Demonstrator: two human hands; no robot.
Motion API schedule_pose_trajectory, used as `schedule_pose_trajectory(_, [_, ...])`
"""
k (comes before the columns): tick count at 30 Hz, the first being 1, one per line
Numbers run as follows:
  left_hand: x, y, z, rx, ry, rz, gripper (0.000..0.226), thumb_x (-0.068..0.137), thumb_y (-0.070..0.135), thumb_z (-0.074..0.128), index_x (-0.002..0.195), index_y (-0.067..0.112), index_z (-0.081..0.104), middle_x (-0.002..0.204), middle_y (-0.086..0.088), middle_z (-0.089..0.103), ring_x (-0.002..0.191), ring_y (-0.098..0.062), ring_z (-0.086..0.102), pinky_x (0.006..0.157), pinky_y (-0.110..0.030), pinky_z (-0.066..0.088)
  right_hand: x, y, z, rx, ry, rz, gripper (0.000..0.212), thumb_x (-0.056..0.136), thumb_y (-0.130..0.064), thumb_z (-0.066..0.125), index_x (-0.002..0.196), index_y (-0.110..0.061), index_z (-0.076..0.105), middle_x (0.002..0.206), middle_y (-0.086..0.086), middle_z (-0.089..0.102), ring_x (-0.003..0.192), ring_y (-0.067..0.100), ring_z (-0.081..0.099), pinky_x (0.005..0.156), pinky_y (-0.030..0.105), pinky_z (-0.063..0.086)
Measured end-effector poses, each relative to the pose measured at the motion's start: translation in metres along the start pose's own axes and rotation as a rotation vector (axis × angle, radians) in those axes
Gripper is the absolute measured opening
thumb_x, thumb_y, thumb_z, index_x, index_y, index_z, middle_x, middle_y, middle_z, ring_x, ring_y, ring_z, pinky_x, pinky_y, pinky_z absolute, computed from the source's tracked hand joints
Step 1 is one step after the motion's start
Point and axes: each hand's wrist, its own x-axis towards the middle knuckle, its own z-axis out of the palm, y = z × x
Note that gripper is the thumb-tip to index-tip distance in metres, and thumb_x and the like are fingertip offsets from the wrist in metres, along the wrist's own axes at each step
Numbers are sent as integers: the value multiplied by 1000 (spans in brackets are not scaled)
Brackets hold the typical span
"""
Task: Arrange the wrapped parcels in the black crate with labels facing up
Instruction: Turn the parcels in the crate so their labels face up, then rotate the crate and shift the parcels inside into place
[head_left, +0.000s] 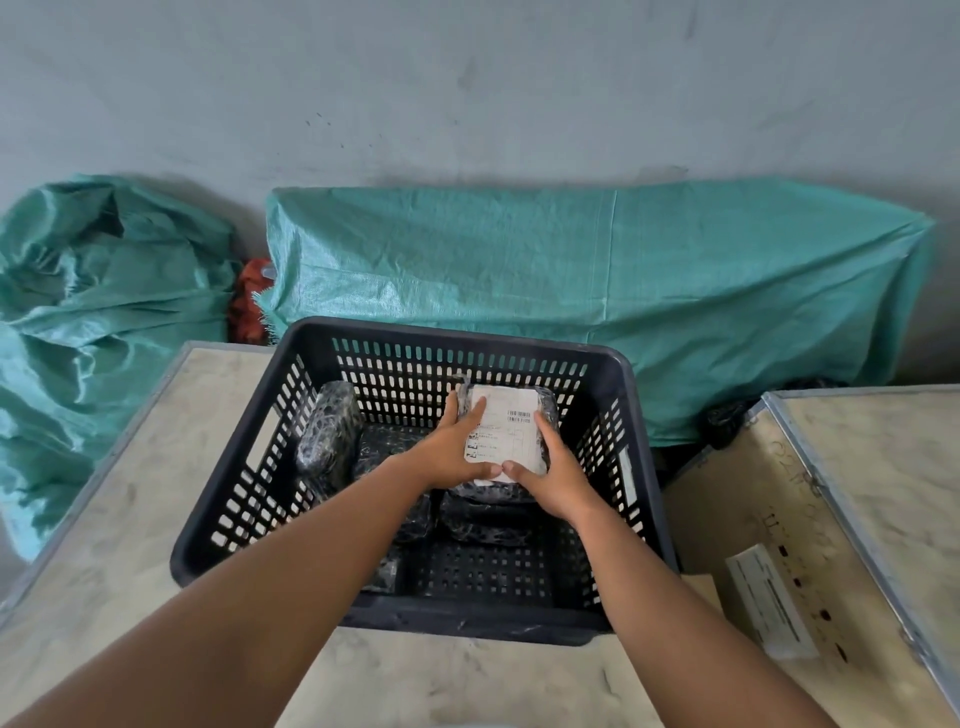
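A black slotted crate (613, 364) stands on a pale wooden surface. Inside it, both my hands grip one black-wrapped parcel (511, 431) with its white label facing up, at the back right of the crate. My left hand (454, 452) holds its left side and my right hand (550, 473) its right and near edge. Another wrapped parcel (330, 431) leans upright against the crate's left wall. More dark parcels (488, 519) lie under and in front of the held one, no labels showing.
The crate rests on a pale wooden box top (130, 509). A second wooden box (841, 519) with a white sticker stands at the right. Green woven sacks (597, 270) lie against the grey wall behind, and another green sack (93, 312) sits at the left.
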Motion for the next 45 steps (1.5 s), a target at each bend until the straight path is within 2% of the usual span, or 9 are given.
schedule_pose_trajectory(8, [-76, -25, -45, -118, 169, -21, 78, 90, 49, 71, 156, 33, 34, 156, -3, 46, 133, -24, 52, 106, -39, 43, -13, -6, 2, -281, 135, 34, 70, 97, -39, 67, 157, -18, 39, 160, 19, 36, 145, 35, 40, 118, 47, 37])
schedule_pose_trajectory(12, [-105, -14, -86, -112, 434, 92, 60, 89, 41, 75, 144, 38, 53, 160, 2, 40, 145, -24, 39, 116, -44, 35, -10, -30, -5, -482, 350, -243, 52, 98, -35, 63, 145, -14, 55, 159, 18, 38, 149, 37, 29, 120, 52, 29])
schedule_pose_trajectory(18, [-163, -72, -106, 35, 599, -88, 56, 87, 39, 76, 139, 48, 57, 168, -18, 11, 152, -43, -8, 117, -65, 9, 5, -84, 78, -350, 28, -456, 48, 99, -31, 67, 141, -14, 55, 151, 11, 47, 145, 27, 37, 121, 43, 30])
schedule_pose_trajectory(22, [-172, -95, -100, -12, 499, -242, 59, 90, 31, 76, 143, 43, 55, 161, -22, 33, 150, -38, 27, 117, -43, 29, 27, -76, 112, -500, -225, -410, 65, 95, -28, 72, 152, -14, 45, 154, 13, 43, 146, 29, 37, 117, 39, 31])
schedule_pose_trajectory(25, [-169, -103, -96, -122, 529, -207, 56, 92, 11, 68, 137, 45, 61, 114, -11, 72, 86, -21, 67, 70, -24, 50, 44, -65, 124, -704, -376, -341, 85, 90, -26, 79, 160, -20, 32, 160, 25, 29, 150, 40, 29, 119, 45, 32])
schedule_pose_trajectory(27, [-166, -107, -97, -186, 556, -208, 64, 91, -1, 60, 136, 46, 62, 112, -10, 73, 60, -1, 58, 54, -16, 42, 54, -59, 139, -818, -462, -309, 97, 86, -29, 83, 163, -25, 24, 162, 31, 19, 152, 45, 20, 120, 48, 28])
schedule_pose_trajectory(29, [-166, -111, -95, -218, 581, -195, 70, 91, -6, 57, 139, 45, 59, 122, -3, 70, 76, 7, 65, 56, -16, 47, 57, -51, 154, -867, -498, -239, 110, 78, -31, 89, 164, -32, 20, 169, 26, 1, 156, 45, 3, 125, 53, 18])
schedule_pose_trajectory(33, [-166, -115, -93, -294, 587, -156, 74, 91, -7, 56, 143, 45, 52, 119, -3, 69, 86, -18, 63, 71, -30, 52, 56, -36, 166, -1023, -478, -198, 126, 69, -29, 95, 163, -41, 11, 170, 15, -19, 156, 42, -11, 125, 57, 16])
schedule_pose_trajectory(45, [-169, -104, -96, -297, 562, -203, 73, 93, -6, 47, 144, 45, 53, 127, 6, 68, 38, 0, 39, 43, -21, 38, 47, -52, 156, -961, -458, -215, 117, 80, -17, 87, 165, -35, 9, 172, 13, 7, 156, 43, 10, 121, 57, 28])
